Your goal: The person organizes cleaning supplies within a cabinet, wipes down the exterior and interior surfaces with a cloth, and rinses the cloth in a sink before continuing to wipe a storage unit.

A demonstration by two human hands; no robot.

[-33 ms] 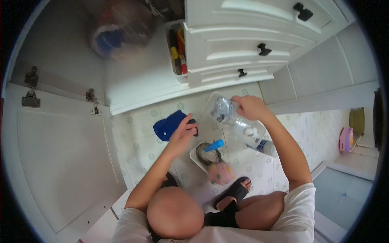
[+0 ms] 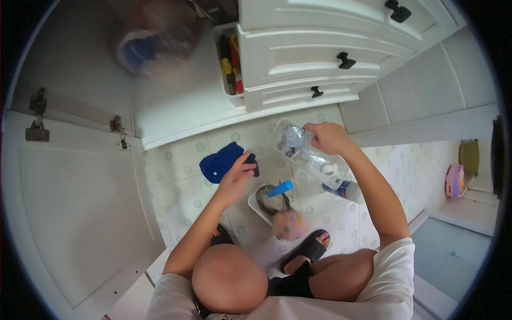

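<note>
My left hand (image 2: 236, 178) is closed on a small dark object (image 2: 252, 164), which the fingers partly cover and whose kind I cannot make out. Just left of it, a blue folded cloth item (image 2: 220, 162) lies on the floor. To the right stands a white plastic bin (image 2: 277, 131) with crumpled clear plastic inside. The fingers of my right hand (image 2: 326, 138) pinch a clear plastic bag (image 2: 309, 149) over that bin. Nearer my feet, a second white bin (image 2: 252, 201) holds a coiled cable (image 2: 265, 201), a blue tube-like object (image 2: 280, 188) and a pink patterned bundle (image 2: 289, 225).
A white bottle with a blue band (image 2: 345, 190) lies beside the right bin. Ahead is an open cabinet (image 2: 181, 106) with a tool box (image 2: 229, 64) in it. White drawers (image 2: 304, 64) rise at its right, and the cabinet door (image 2: 85, 202) stands open at left.
The view has shifted very slightly. Both hands stay where they were relative to the bins and the blue cloth item.
</note>
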